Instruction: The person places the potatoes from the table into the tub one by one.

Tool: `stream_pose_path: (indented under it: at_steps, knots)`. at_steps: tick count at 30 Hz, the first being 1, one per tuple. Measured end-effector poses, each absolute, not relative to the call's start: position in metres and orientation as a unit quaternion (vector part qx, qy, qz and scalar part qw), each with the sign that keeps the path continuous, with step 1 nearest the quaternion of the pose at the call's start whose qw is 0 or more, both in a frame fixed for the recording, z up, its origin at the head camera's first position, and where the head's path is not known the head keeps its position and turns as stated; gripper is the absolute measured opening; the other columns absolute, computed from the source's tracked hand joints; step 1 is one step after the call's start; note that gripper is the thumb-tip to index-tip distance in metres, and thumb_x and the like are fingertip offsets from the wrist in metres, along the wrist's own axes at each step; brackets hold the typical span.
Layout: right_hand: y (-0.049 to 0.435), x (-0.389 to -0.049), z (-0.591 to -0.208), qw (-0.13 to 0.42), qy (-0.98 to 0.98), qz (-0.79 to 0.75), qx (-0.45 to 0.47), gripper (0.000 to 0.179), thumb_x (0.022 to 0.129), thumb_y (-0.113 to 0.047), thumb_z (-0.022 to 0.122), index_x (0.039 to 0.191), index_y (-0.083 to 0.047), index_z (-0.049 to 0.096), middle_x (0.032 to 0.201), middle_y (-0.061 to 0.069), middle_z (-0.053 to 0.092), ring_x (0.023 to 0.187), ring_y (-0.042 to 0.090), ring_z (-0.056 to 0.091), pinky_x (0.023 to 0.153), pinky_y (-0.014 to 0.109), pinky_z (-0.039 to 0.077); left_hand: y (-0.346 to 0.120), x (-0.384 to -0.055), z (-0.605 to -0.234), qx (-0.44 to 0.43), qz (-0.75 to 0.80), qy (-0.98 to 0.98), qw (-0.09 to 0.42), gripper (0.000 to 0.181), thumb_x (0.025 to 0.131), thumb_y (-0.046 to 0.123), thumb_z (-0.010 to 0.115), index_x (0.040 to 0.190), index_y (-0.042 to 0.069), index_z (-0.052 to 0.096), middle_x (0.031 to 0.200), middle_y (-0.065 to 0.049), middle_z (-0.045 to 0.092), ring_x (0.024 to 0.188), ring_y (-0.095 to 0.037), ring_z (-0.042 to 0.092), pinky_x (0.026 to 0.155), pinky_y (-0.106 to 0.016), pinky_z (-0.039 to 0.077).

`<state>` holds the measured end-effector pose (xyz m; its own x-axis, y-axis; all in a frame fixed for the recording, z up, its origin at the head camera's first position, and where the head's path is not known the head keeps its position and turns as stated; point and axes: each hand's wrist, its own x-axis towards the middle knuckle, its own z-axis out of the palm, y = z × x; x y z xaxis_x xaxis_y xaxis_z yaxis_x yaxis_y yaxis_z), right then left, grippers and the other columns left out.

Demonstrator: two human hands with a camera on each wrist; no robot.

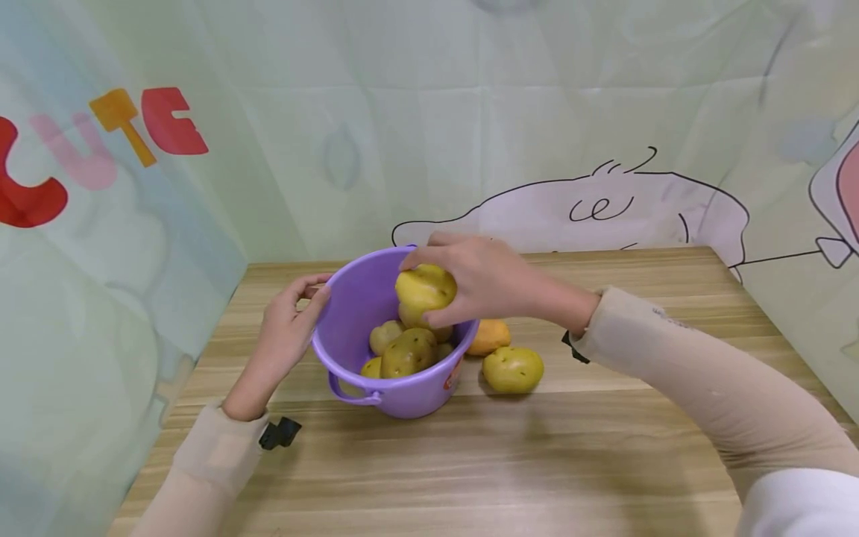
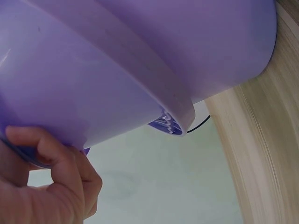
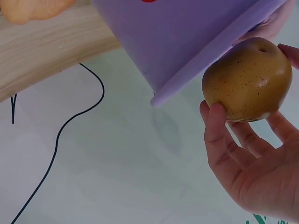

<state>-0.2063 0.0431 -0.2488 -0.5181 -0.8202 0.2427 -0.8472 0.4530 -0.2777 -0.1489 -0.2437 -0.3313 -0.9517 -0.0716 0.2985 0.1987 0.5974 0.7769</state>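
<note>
A purple bucket (image 1: 354, 302) stands on the table, tilted slightly, with several potatoes (image 1: 409, 353) inside. My left hand (image 1: 285, 321) holds its rim on the left; in the left wrist view that hand's fingers (image 2: 65, 163) curl at the rim. Over the bucket's opening, my right hand (image 1: 493, 277) grips a yellowish potato (image 1: 424, 288) between thumb and fingers. The right wrist view shows this potato (image 3: 250, 79) close to the rim, speckled with dark dots. Other potatoes lower in the bucket are partly hidden.
Right of the bucket a yellow-green potato (image 1: 513, 370) lies on the wooden table (image 1: 470, 470). Behind it is an orange, lumpy item (image 1: 490, 337), partly covered by the bucket. A printed cloth backdrop (image 1: 429, 149) rises behind the table. The bucket's handle (image 1: 356, 395) hangs at the front left.
</note>
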Motion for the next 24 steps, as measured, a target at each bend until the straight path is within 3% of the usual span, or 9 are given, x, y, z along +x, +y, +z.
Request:
stream_pose_path:
  at_steps: [8,24]
  knots:
    - [0.039,-0.204,-0.255,0.032,-0.861,0.165,0.48,0.056,0.075,-0.041,0.077,0.126,-0.02,0.065,0.103,-0.003,0.058,0.077,0.014,0.054,0.054,0.031,0.048,-0.244,-0.147,-0.332,-0.033,-0.449,-0.88,0.149,0.038,0.105,0.026,0.052,0.13,-0.003,0.06,0.105,-0.023,0.064,0.079,-0.029,0.069,0.066,-0.016,0.054]
    - [0.05,-0.206,-0.257,0.056,-0.857,0.205,0.47,0.044,0.077,-0.032,0.077,0.117,-0.018,0.066,0.101,-0.004,0.06,0.082,0.013,0.058,0.061,0.031,0.049,-0.243,-0.149,-0.332,-0.036,-0.449,-0.88,0.147,0.039,0.106,0.026,0.051,0.131,-0.002,0.059,0.106,-0.024,0.064,0.083,-0.037,0.069,0.067,-0.017,0.054]
